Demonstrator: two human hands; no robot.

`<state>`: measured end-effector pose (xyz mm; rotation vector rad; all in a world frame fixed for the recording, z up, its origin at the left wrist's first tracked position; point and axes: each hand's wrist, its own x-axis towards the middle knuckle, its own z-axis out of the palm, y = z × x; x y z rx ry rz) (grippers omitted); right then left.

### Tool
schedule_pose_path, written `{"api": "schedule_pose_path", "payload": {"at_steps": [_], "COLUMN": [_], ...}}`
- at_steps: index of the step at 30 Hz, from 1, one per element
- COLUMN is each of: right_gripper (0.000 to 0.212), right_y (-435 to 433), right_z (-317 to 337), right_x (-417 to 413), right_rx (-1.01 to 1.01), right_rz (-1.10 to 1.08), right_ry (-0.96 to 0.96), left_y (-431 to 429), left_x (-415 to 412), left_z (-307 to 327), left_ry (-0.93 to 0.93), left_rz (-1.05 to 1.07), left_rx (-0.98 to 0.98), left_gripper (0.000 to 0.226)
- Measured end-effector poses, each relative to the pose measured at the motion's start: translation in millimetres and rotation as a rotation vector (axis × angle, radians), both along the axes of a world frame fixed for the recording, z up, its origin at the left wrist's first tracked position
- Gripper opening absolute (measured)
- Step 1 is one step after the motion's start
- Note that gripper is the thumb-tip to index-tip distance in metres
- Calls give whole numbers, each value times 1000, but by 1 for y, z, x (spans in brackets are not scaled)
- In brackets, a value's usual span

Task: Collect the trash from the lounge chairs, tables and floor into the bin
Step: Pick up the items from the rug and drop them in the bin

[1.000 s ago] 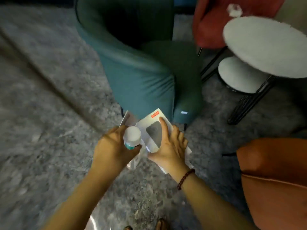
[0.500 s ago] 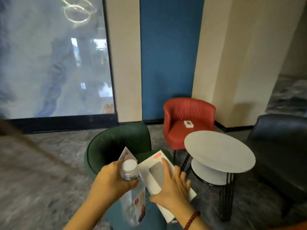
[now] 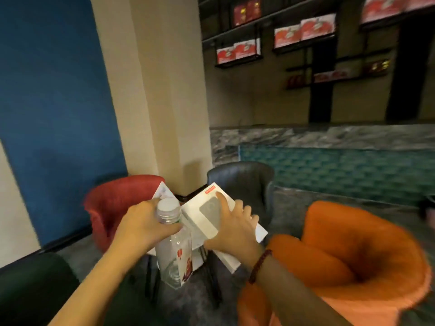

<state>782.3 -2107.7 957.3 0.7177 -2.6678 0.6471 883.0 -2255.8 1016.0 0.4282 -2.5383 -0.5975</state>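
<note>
My left hand [image 3: 143,225] grips the neck of a clear plastic bottle [image 3: 175,260] with a white cap and a red label; the bottle hangs down. A white paper piece [image 3: 162,190] pokes up behind that hand; which hand holds it I cannot tell. My right hand [image 3: 233,228] holds a stack of flat white boxes [image 3: 200,209], the top one with a grey picture and a small red mark, forefinger stretched across its face. Both hands are close together in the middle of the view. No bin is in view.
A red chair [image 3: 110,203] stands left behind the hands, a dark grey chair [image 3: 244,177] behind them, an orange chair [image 3: 348,255] at the right, a dark green chair [image 3: 28,290] at bottom left. A cream pillar [image 3: 160,90] and a marble-topped counter [image 3: 329,135] lie beyond.
The view has swung up and to the right, from the floor and green chair to the pillar, counter and orange chair. Both hands keep the same hold on the bottle and boxes.
</note>
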Motion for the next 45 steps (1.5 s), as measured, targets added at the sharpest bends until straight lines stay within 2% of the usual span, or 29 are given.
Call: {"api": "schedule_pose_path", "payload": {"at_steps": [4,12,19,27,33,45], "right_gripper": [112,109,106,105,106,107], "right_y": [113,369,581,751,850,1033], "right_z": [7,18,19,-21,-51,-48], "right_x": [-19,-19,13,15,-77,-398], "right_rx": [31,29,7,-50,-56,-30], "right_rz": [-269,-712,-1006,-1251,-1300,-1221], "right_ry": [31,58,33,-99,-167,-165], "left_y": [95,334,554,754,869,1048], "left_x": [-53,-139,-183,-237,-339,-645], "left_z": [4,1,-12,-59,-94,-99], "left_ry": [14,23,33,-85,-122,-130], "left_rz": [-278,-807,-1117,-1358,-1429,-1345], "left_rx": [-2,32,63,90,101,107], "left_gripper": [23,29,44,35,33,38]}}
